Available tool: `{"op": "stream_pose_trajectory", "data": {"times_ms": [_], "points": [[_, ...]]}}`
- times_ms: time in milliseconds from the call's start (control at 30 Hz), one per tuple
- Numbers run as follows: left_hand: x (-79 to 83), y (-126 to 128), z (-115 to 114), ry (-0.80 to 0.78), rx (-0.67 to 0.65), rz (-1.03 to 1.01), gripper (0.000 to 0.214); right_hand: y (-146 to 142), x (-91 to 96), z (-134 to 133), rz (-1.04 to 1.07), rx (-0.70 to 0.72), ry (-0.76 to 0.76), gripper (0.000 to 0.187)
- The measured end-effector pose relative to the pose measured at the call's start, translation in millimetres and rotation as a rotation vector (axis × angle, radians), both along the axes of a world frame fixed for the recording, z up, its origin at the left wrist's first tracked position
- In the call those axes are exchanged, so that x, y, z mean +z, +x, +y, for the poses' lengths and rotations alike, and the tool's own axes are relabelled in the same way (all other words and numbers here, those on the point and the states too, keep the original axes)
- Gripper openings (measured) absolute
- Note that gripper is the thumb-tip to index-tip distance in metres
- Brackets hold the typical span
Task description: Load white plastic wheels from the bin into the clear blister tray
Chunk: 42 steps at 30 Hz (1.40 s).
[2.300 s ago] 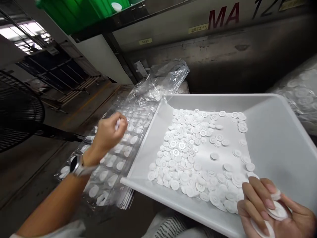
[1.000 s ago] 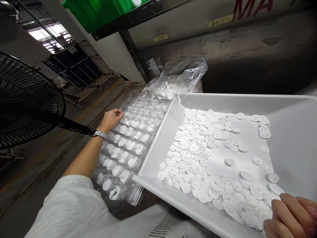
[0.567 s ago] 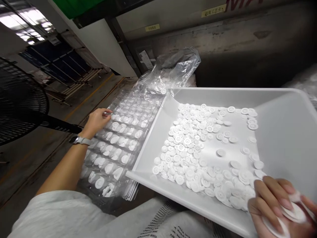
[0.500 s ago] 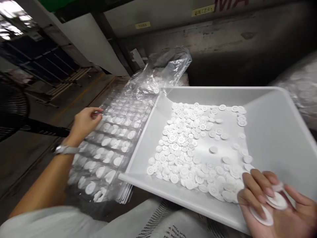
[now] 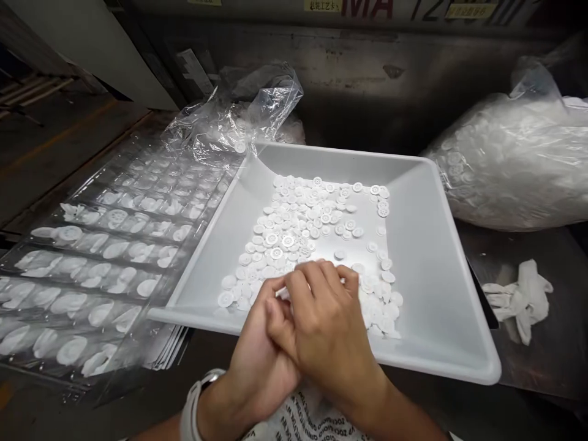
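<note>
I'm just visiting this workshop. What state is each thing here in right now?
Left hand: under the right hand, above the tray's front rim.
Right hand: folded over the left; any grip is hidden.
White plastic tray: uncovered, discs across its floor.
White perforated discs: loose, scattered, partly overlapping.
Clear blister sheets: stacked, pockets holding white discs.
Clear plastic bag: bulging with discs.
White gloves: crumpled, not worn.

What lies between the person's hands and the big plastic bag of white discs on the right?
In the head view, loose white perforated discs, then the sloped right wall of the white tray.
</note>
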State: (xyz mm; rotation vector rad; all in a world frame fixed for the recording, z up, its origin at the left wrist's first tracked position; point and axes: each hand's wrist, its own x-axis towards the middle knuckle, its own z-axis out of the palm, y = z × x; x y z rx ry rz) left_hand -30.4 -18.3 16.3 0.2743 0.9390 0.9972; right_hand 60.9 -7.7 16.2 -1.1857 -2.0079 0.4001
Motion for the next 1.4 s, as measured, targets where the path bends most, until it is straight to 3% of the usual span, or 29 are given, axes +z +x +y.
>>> {"op": "stream_pose_trajectory", "data": {"times_ms": [67, 133, 233, 300, 367, 467, 567, 700, 800, 900, 1033, 1267, 1400], "points": [[-2.7, 4.2, 7.4, -0.012, 0.037, -0.007, 0.018, 14.1, 1.0, 4.0, -0.206, 0.038, -0.031, 0.027], [-2.4, 6.1, 15.5, -0.079, 0.066, -0.064, 0.020, 43.1, -1.1, 7.4, -0.214, 0.046, -0.085, 0.040], [-1.8, 10.5, 24.0, -0.146, 0.115, -0.183, 0.028, 94.7, -14.8, 14.3, -0.344, -0.107, -0.253, 0.037], [-3.4, 13.7, 26.3, -0.120, 0.081, -0.236, 0.032, 119.6, -30.0, 21.0, -0.448, -0.081, -0.368, 0.032], [-6.2, 15.8, 26.9, -0.072, 0.007, -0.261, 0.032, 131.1, -46.2, 27.9, -0.504, 0.034, -0.463, 0.032], [-10.5, 14.9, 26.3, -0.021, -0.059, -0.242, 0.033, 130.8, -64.0, 34.9, -0.523, 0.143, -0.564, 0.030], [-13.5, 10.6, 25.2, -0.010, -0.073, -0.193, 0.034, 128.2, -68.4, 37.3, -0.481, 0.131, -0.620, 0.023], [-15.8, 6.1, 24.4, -0.010, -0.066, -0.178, 0.038, 132.2, -53.4, 37.0, -0.295, 0.090, -0.669, 0.019], [-17.0, 5.8, 24.6, -0.017, -0.065, -0.225, 0.041, 128.3, -34.8, 31.9, -0.043, 0.057, -0.667, 0.018], [-17.9, 7.2, 25.3, -0.050, -0.073, -0.290, 0.040, 110.9, -23.5, 21.4, 0.276, 0.028, -0.639, 0.017], [-18.8, 8.8, 25.2, -0.081, -0.073, -0.281, 0.038, 82.1, -23.5, 10.2, 0.567, -0.051, -0.666, 0.016], [-17.2, 8.8, 22.7, -0.064, -0.134, -0.170, 0.040, 71.4, -24.6, 13.1, 0.726, -0.118, -0.815, 0.017], [-16.9, 10.9, 24.3, -0.077, -0.160, -0.220, 0.042, 73.3, -27.6, 14.9, 0.764, -0.132, -0.876, 0.026]]}}
